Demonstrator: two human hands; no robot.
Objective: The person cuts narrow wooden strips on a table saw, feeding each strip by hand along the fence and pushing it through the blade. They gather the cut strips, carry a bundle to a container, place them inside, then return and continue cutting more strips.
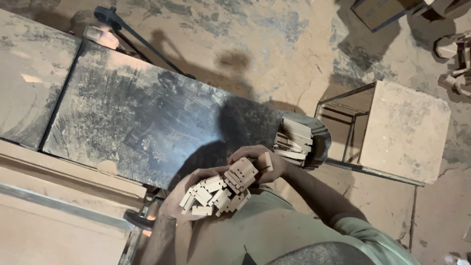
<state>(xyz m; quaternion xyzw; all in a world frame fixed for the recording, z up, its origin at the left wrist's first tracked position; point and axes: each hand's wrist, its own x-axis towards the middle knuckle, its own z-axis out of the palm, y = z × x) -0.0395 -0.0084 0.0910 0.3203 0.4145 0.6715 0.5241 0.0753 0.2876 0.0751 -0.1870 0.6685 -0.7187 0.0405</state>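
My left hand cradles a pile of several small pale wooden blocks against my green shirt. My right hand is closed over a few more stacked blocks at the top of the same pile, one block sticking up by the thumb. Both hands sit at the near edge of a dark, dusty metal machine table. Just beyond my right hand, a round dark container holds several more flat wooden pieces.
A square wooden-topped stool with a metal frame stands to the right on the sawdust-covered floor. A pale wooden board lies along the lower left. A dark belt and rod run behind the table. Scrap wood lies at the far right.
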